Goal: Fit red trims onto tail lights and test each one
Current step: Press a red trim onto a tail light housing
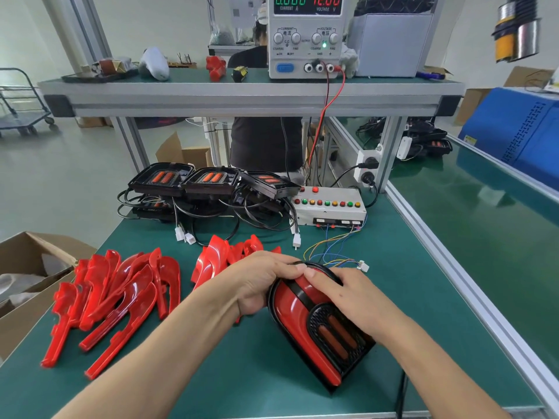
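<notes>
A black tail light with a red trim on it lies on the green mat near the front edge. My left hand grips its far left end, fingers curled round the edge. Flat on the light's top right side rests my right hand, fingers pressing on the trim. Loose red trims lie piled at the left, and a second pile of red trims shows behind my left hand. Several untrimmed tail lights with cables are stacked at the back.
A white test box with coloured buttons and thin wires stands at the back right. On the upper shelf sits a power supply reading 12.00 V. A cardboard box stands left of the table. An aluminium rail borders the right side.
</notes>
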`<state>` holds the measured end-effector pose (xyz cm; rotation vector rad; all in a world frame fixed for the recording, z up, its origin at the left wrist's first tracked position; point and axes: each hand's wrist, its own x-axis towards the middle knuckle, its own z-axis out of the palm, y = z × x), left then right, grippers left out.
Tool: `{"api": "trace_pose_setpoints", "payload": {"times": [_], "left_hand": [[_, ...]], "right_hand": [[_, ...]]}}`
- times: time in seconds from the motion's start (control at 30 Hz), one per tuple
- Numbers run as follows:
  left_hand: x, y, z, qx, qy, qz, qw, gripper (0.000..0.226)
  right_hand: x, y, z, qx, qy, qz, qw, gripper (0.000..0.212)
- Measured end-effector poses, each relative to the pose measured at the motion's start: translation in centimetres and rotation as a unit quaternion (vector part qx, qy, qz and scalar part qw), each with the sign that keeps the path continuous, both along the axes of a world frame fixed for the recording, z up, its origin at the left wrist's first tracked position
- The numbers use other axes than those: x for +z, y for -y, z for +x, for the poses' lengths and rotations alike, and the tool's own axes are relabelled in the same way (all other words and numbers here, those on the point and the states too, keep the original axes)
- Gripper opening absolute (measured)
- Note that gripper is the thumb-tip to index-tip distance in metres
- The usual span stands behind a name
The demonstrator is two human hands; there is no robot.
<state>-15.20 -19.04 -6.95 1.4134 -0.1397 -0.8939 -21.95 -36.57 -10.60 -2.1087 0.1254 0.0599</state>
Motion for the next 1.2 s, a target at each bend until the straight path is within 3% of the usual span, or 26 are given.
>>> {"api": "trace_pose_setpoints", "payload": {"times": [0.23, 0.3, 0.4, 0.6, 0.77, 1.2], "left_hand": [[-0.3, 0.7, -0.4, 0.053, 0.036, 0.031, 0.997, 0.035], [-0.5, 1.0, -0.7, 0.052, 0.030, 0.045, 0.997, 0.042], [-0.3, 1.5, -0.8, 0.031, 0.018, 0.072, 0.997, 0.032], [0.2, 2.2, -0.7, 0.058, 0.021, 0.015, 0.998, 0.022], [-0.3, 3.1, -1.0, 0.119, 0.060, 0.003, 0.991, 0.021], [-0.5, 4.3, -1.7, 0.163, 0.078, -0.015, 0.983, 0.010]], "right_hand": [[0.2, 0.0, 0.3, -0.065, 0.065, -0.001, 0.996, 0.095], [-0.1, 0.1, 0.3, -0.090, 0.087, 0.026, 0.992, 0.091], [-0.4, -0.3, 0.3, -0.102, 0.105, 0.070, 0.987, 0.081], [-0.9, -0.4, 0.2, -0.121, 0.086, 0.153, 0.977, 0.061], [-1.0, -0.3, 0.3, -0.121, 0.084, 0.163, 0.976, 0.056], [-1.8, -0.3, 0.4, -0.145, 0.113, 0.198, 0.963, 0.047]]}}
